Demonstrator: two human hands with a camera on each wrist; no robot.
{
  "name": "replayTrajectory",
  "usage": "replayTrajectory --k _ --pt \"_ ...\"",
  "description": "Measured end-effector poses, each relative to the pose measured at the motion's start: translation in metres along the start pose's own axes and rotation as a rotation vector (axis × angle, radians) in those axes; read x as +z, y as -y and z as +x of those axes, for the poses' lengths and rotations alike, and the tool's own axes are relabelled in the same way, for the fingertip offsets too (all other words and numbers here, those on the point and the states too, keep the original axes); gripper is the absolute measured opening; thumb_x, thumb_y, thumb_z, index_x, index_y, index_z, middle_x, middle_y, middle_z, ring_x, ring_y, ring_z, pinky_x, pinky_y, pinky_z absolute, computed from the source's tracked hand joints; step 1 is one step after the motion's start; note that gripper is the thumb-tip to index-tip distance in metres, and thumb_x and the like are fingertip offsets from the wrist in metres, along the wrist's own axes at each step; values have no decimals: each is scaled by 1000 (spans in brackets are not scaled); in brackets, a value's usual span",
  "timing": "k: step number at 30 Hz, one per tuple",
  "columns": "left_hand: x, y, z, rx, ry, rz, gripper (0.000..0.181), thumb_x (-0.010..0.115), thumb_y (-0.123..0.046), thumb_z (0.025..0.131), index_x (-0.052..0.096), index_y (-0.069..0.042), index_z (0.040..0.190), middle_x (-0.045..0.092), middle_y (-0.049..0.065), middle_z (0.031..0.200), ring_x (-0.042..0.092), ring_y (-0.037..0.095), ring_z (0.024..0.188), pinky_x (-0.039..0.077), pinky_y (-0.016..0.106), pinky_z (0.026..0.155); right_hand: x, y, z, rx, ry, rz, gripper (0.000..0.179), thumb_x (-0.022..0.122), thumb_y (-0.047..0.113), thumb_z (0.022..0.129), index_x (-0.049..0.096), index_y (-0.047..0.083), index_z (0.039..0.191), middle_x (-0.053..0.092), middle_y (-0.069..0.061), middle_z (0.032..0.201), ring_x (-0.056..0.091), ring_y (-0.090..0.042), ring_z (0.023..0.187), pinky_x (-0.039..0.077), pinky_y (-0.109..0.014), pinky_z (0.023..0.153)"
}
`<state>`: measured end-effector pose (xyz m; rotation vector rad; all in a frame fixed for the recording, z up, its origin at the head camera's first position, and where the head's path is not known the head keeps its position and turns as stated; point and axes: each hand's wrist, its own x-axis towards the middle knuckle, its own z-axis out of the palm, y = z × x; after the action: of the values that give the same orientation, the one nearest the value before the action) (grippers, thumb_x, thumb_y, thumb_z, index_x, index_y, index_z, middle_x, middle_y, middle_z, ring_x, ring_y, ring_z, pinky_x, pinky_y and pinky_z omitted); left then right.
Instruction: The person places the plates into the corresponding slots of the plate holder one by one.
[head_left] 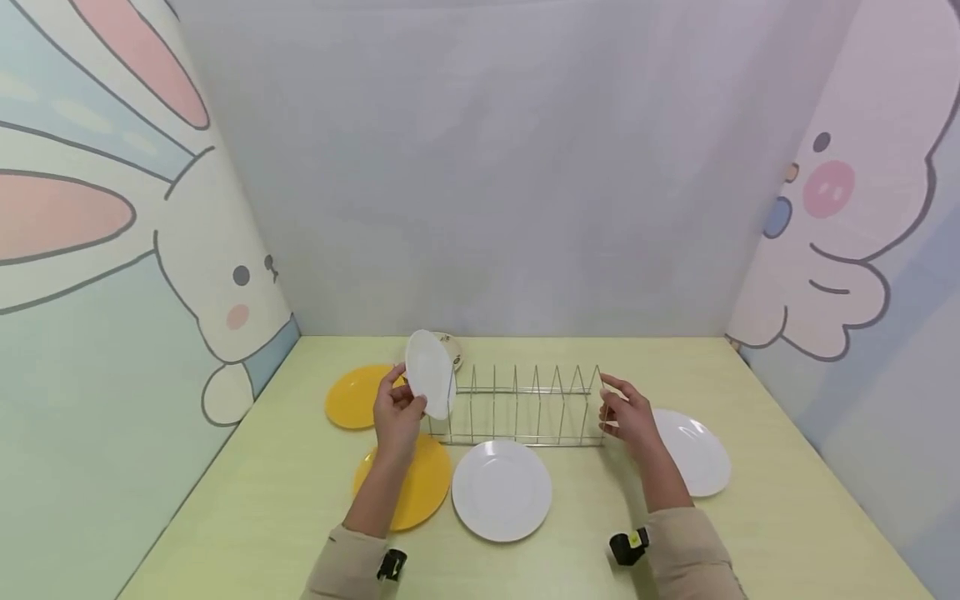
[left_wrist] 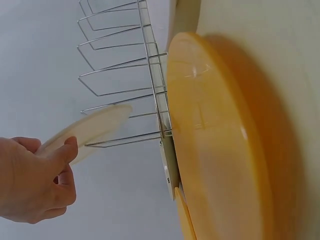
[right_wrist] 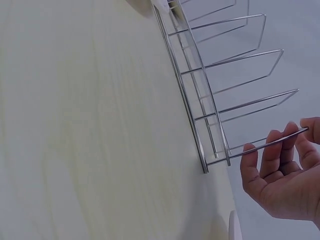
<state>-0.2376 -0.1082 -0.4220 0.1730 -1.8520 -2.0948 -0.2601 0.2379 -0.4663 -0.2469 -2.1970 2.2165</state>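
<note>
A small white plate, tilted nearly upright, is pinched between the thumb and fingers of my left hand. It stands at the left end of a wire dish rack; in the left wrist view the plate reaches in among the end wires. Whether its lower edge touches the rack's base I cannot tell. At the rack's right end, my right hand holds the last wire loop, and the right wrist view shows its fingertips against that wire.
Two yellow plates lie at the left, partly behind my left arm. A white plate is in front of the rack, another white plate right of my right hand. Behind the held plate lies a patterned plate.
</note>
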Motion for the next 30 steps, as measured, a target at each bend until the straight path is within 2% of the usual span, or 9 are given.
replayTrajectory --k 5,13,20,30 --pt "1 4 0 -19 16 40 56 54 13 84 47 -12 133 44 13 95 46 19 75 48 23 63 2 -1 2 9 1 7 43 51 20 97 43 13 138 50 -4 70 53 -19 66 51 -35 65" --pt "2 10 -1 -49 50 123 52 56 11 85 49 -11 132 49 16 97 49 20 78 50 30 68 0 -2 3 26 -17 23 43 52 20 96 44 14 137 50 -4 70 52 -19 65 50 -35 64" --pt "1 14 2 -65 78 153 47 57 12 84 53 -8 127 53 20 96 52 20 73 50 37 67 1 -1 4 9 0 30 43 52 20 96 44 13 138 50 -4 70 53 -18 65 51 -35 65" --pt "0 10 3 -133 90 161 45 63 8 81 56 -6 123 52 14 90 57 18 71 52 33 60 -1 -3 4 6 2 31 45 51 21 96 42 12 139 50 -4 70 52 -19 65 50 -35 64"
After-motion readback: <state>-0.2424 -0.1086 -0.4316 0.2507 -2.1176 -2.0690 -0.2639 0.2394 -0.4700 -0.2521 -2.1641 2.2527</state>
